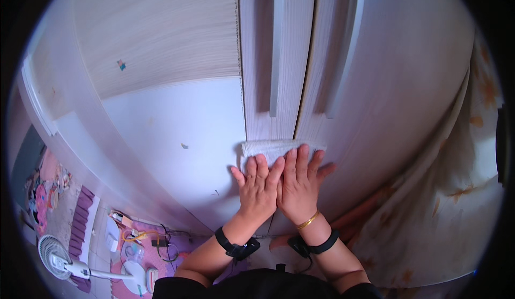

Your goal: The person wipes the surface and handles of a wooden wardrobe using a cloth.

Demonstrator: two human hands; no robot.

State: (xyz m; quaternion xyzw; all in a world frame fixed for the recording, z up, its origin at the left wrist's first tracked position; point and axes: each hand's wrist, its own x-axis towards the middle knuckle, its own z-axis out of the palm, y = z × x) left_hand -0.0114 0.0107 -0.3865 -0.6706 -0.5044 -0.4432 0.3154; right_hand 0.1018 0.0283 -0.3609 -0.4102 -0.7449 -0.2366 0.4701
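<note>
A folded white cloth (276, 148) lies pressed against the light wood-grain wardrobe doors (214, 36), below two long pale handles (277, 47). My left hand (258, 187) rests flat on the cloth with fingers spread. Beside it, my right hand (299, 187) also lies flat on the cloth, its thumb side against the left hand. Both sets of fingertips reach close to the cloth's upper edge, and the palms cover its lower part. The dark seam between the doors runs down to the cloth from above.
A patterned curtain (445, 208) hangs along the right side. At lower left stands a white fan (56, 256), near cables (161, 242) on a pink mat. Farther left, a purple ruffled fabric (80, 218) and a pile of small items (45, 192) lie about.
</note>
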